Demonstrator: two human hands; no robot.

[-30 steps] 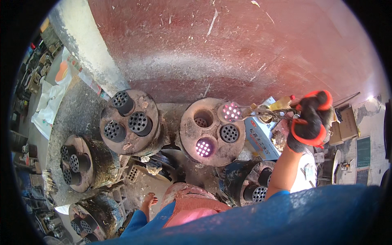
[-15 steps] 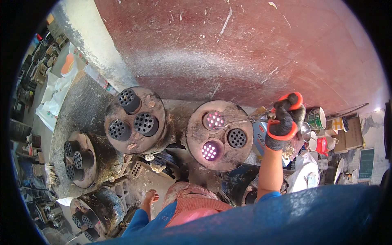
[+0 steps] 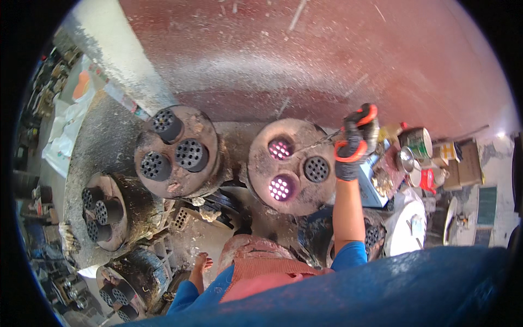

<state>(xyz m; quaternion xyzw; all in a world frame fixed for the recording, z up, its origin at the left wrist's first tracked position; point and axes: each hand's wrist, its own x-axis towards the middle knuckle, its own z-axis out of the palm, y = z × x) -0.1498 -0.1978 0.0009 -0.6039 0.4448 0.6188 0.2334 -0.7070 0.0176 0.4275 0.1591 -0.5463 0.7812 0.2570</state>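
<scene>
In a glove of black and orange, my right hand [image 3: 357, 136] is closed round long, thin metal tongs [image 3: 318, 141]. The tongs reach left over a round stove top [image 3: 297, 204], their tips close to the upper hole. Inside that hole a honeycomb coal briquette [image 3: 280, 148] glows pink. Below it, a second briquette [image 3: 280, 188] glows brighter in its own hole. A dark briquette [image 3: 316, 169] fills the hole on the right. Low beside my body, my bare left hand [image 3: 204, 262] holds nothing, its fingers apart.
A second stove [image 3: 174, 188] on the left carries three black briquettes standing up from its holes. More stoves [image 3: 117, 212] stand at the far left and lower left. A red wall [image 3: 327, 60] rises behind. Tins, a metal bowl [image 3: 405, 159] and boxes crowd the right.
My right hand and the tongs have shifted left and slightly up. My view has moved a little, showing more of a stove beneath my right forearm. The left hand stays low.
</scene>
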